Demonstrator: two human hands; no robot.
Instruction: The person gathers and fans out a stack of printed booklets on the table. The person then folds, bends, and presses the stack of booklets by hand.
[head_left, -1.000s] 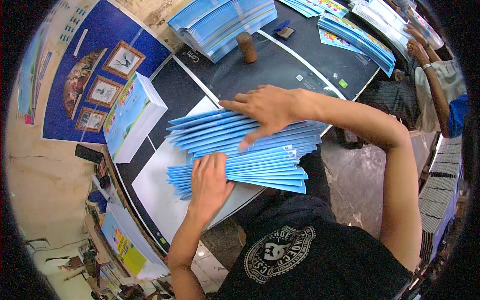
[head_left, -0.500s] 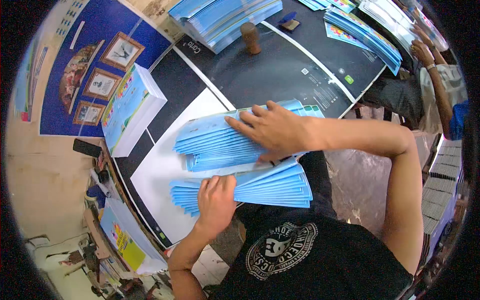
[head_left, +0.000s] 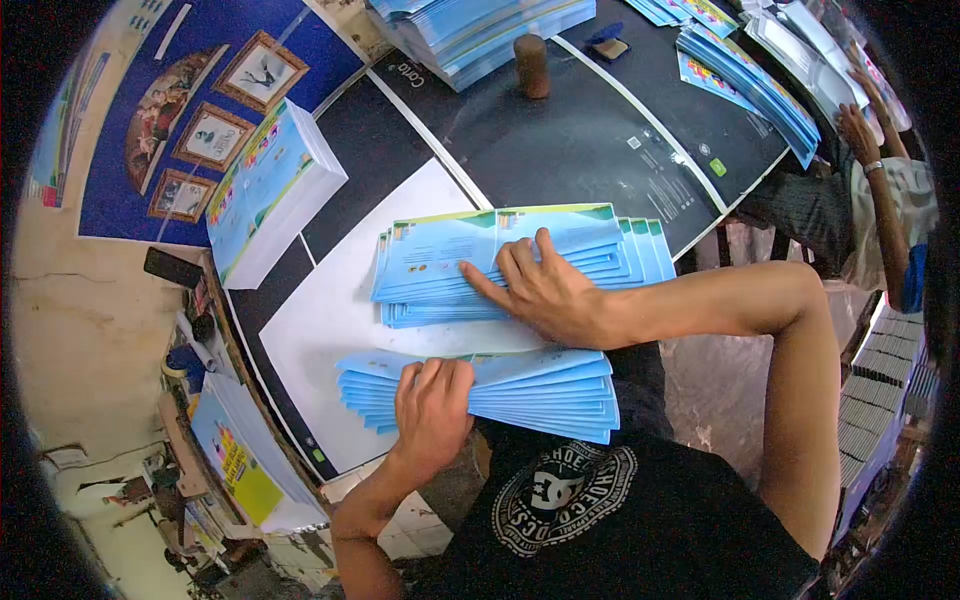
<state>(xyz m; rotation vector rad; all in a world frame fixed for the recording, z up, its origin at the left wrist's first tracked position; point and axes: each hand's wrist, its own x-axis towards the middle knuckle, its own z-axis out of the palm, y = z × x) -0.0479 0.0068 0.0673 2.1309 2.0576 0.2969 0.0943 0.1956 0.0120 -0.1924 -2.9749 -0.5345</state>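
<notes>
Two fanned batches of light-blue printed sheets lie close to my body, partly over a large white sheet (head_left: pixel 330 350). The nearer sheets (head_left: pixel 550 390) are bunched at one spot, where my left hand (head_left: pixel 434 408) wraps its fingers over them; their edges spread out on both sides. On the farther sheets (head_left: pixel 440 250) rests my right hand (head_left: pixel 548 298), fingers apart and palm down. Those sheets lie fairly flat, their edges stepped toward me and to the right. My left thumb is hidden behind the sheets.
A tall stack of blue sheets (head_left: pixel 470 45) stands at the back, near a brown wooden cylinder (head_left: pixel 532 68). On the left is a thick stack (head_left: pixel 280 200). More fanned sheets (head_left: pixel 750 85) lie far right, near another person's hands (head_left: pixel 860 130).
The farther sheets have flattened out and their printed top now shows. My right hand has drawn slightly toward me. My left hand keeps its grip while the nearer sheets' right end has dropped lower.
</notes>
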